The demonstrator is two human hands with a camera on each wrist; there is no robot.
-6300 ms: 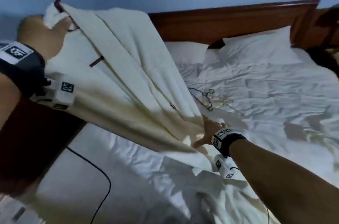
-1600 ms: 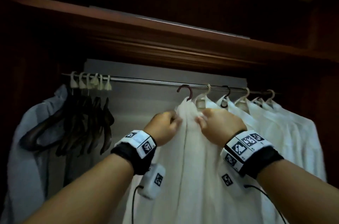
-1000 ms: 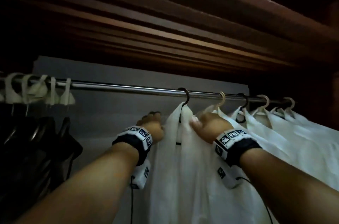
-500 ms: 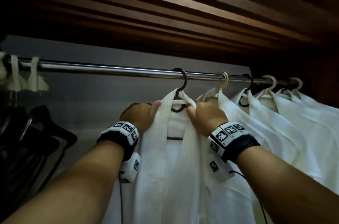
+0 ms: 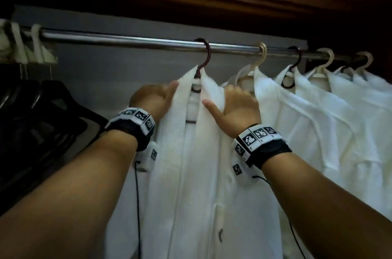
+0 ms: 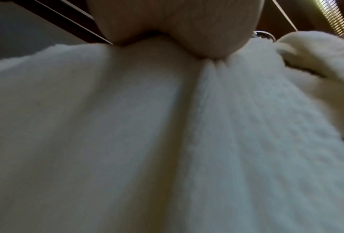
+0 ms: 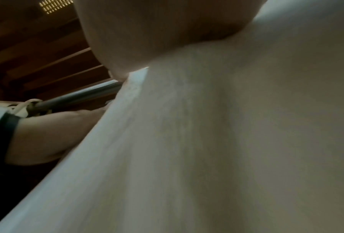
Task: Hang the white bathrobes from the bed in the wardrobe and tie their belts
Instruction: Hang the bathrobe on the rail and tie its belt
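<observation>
On the wardrobe rail (image 5: 131,40), a white bathrobe (image 5: 191,163) hangs from a dark red hanger (image 5: 204,57). My left hand (image 5: 151,97) grips its left collar edge. My right hand (image 5: 237,106) clutches the right collar, thumb extended. More robes (image 5: 318,114) hang just beside, to the right.

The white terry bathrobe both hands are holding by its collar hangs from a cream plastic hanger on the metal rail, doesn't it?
Not quite. The head view shows the white terry bathrobe on a dark maroon hanger, not cream. Left hand and right hand grip its collar under the metal rail.
</observation>
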